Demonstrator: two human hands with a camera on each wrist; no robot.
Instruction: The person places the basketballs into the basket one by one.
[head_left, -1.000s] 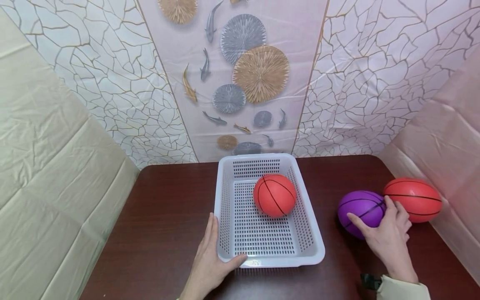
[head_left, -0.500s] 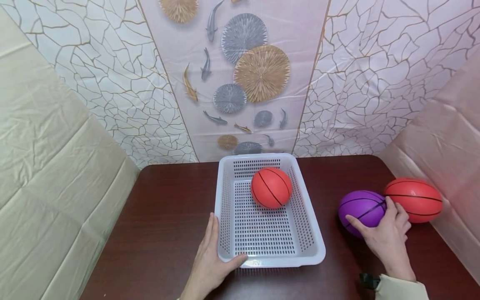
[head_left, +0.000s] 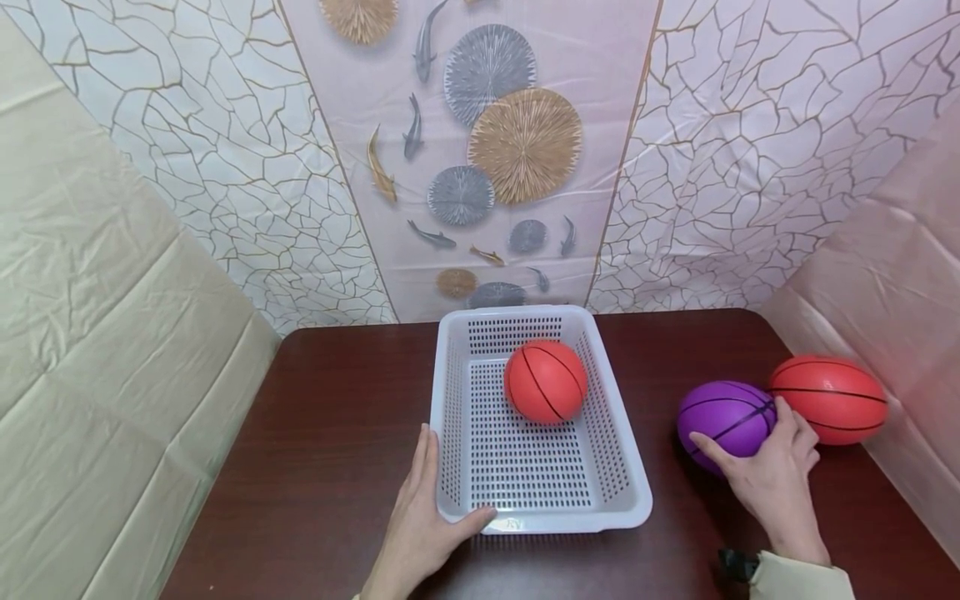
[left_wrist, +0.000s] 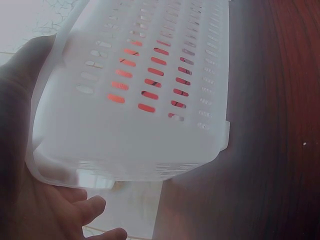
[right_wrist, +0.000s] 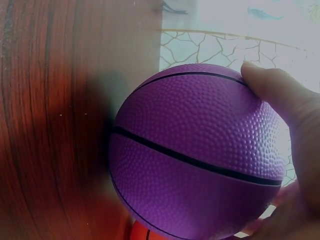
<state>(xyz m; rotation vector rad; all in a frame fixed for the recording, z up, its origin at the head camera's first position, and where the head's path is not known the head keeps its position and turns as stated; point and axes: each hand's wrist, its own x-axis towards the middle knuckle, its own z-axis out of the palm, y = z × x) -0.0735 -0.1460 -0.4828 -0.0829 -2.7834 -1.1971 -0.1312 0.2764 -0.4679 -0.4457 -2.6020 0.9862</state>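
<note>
And there's your right hand (head_left: 774, 487), fingers round the purple ball (head_left: 722, 419), three o'clock from the basket (head_left: 566, 523)! Squeeze evenly, mind the red ball (head_left: 832, 398) just beside it, left hand (head_left: 420, 525) spread wide at the basket's seven-o'clock corner.

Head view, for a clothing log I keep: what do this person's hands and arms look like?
The left hand and right hand wear no gloves. A cream sleeve ends near the right wrist, beside a small black piece too unclear to identify. What the left arm wears is barely in view.
</note>
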